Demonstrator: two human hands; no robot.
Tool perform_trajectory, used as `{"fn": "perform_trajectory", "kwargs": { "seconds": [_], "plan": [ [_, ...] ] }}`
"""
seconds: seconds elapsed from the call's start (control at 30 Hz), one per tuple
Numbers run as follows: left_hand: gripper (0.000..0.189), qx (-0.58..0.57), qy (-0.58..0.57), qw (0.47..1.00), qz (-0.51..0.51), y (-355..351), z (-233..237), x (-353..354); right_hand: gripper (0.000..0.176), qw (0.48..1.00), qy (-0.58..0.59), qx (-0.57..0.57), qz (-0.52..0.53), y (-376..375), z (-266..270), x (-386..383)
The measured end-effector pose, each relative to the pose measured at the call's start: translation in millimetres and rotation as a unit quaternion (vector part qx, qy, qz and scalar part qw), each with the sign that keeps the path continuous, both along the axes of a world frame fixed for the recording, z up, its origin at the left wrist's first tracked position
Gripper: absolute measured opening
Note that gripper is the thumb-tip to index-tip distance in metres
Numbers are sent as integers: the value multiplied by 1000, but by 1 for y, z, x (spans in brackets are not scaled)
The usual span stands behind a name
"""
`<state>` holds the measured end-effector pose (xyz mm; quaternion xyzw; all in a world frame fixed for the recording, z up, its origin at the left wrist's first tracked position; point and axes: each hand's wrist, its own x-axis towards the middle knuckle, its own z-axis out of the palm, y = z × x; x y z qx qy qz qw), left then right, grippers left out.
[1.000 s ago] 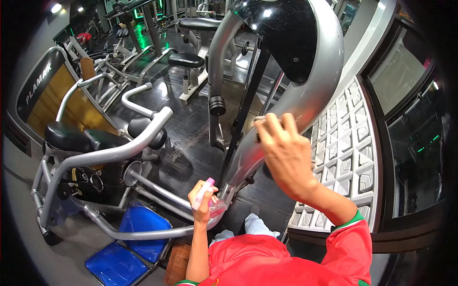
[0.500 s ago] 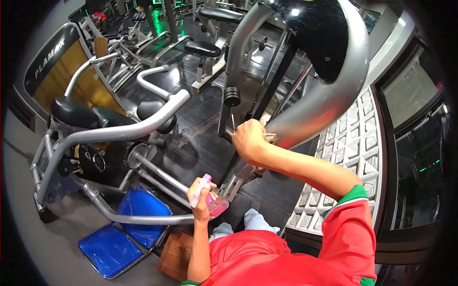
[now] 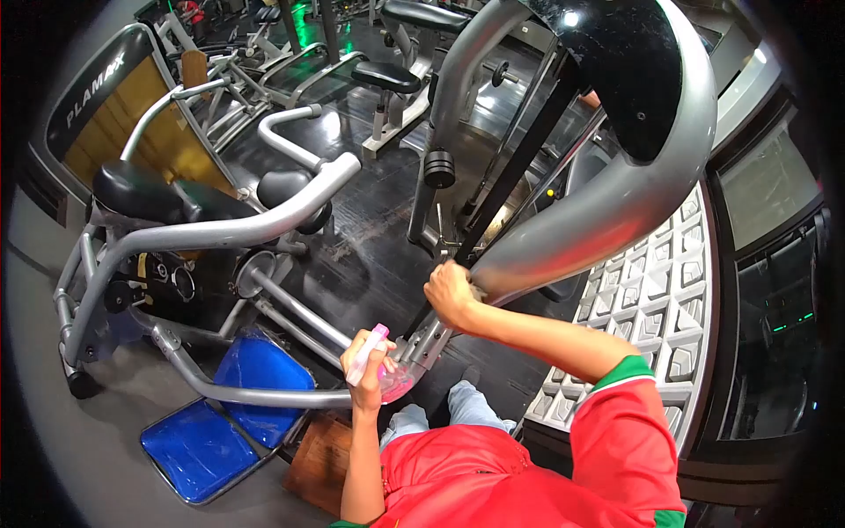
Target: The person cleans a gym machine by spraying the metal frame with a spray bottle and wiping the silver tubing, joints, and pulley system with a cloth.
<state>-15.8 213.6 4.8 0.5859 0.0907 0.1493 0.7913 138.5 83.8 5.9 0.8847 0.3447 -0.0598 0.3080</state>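
Our left hand point(image 3: 365, 380) is closed around a pink spray bottle point(image 3: 380, 361) at 6 o'clock, low in view and just beside the foot of the silver machine arm point(image 3: 607, 216). The sprayer head runs from 7 to 1 o'clock, with its pink tip toward 1. Our right hand point(image 3: 450, 295) is a fist gripping a small cloth point(image 3: 480, 287), of which only an edge shows, pressed against that arm. The arm's long axis rises toward 1 o'clock. A blue folding chair point(image 3: 220, 422) lies at 8 o'clock.
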Motion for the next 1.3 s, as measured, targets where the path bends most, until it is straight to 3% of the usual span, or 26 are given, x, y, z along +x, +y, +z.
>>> {"fn": "perform_trajectory", "kwargs": {
  "seconds": [0.1, 0.17, 0.37, 0.47, 0.57, 0.67, 0.7, 0.77, 0.9, 1.03, 1.1, 1.17, 1.23, 1.27, 1.3],
  "plan": [
    [24, 12, 11, 1000, 1, 4, -5, 2, 10, 997, -27, -12, -74, 7, 66, -9],
    [22, -31, 14, 999, 30, 3, -12, 7, 12, 999, 0, -37, -21, 2, 112, -6],
    [22, -36, 11, 999, 31, 5, -20, 9, 17, 990, 7, -129, -59, 22, 58, 9],
    [24, -60, 19, 998, 27, 7, -21, 9, 16, 993, -25, -95, -69, 19, -23, 16],
    [28, -43, 26, 998, 30, 15, -30, 5, 16, 994, -26, -97, -37, 19, -47, 12],
    [27, -27, 37, 998, 44, 26, -37, 4, 14, 994, 11, -90, -58, 19, -34, 9],
    [27, -26, 38, 998, 42, 30, -39, 4, 14, 992, 64, -71, -87, 19, -7, 9],
    [26, -43, 33, 998, 31, 37, -42, 3, 17, 995, -6, -63, -81, 12, 20, -2],
    [26, -20, 33, 999, 7, 44, -41, 9, 18, 997, -19, -39, -62, -3, 54, -30],
    [27, 14, 34, 999, -28, 42, -33, 12, 21, 996, -70, 12, 63, -29, -4, -45],
    [27, 35, 30, 998, -40, 41, -32, 14, 21, 989, -54, 67, 124, -46, -41, -51],
    [27, 19, 33, 997, -68, 38, -34, 12, 21, 985, 1, 92, 148, -63, -37, -60],
    [26, 16, 39, 996, -78, 33, -33, 13, 24, 925, -25, 343, 164, -75, -35, -69],
    [26, 23, 42, 995, -85, 30, -36, 14, 35, 909, 24, 406, 92, -84, -33, -77],
    [25, 31, 46, 994, -93, 28, -38, 14, 35, 909, 22, 407, 86, -91, -25, -85]
  ]
}}
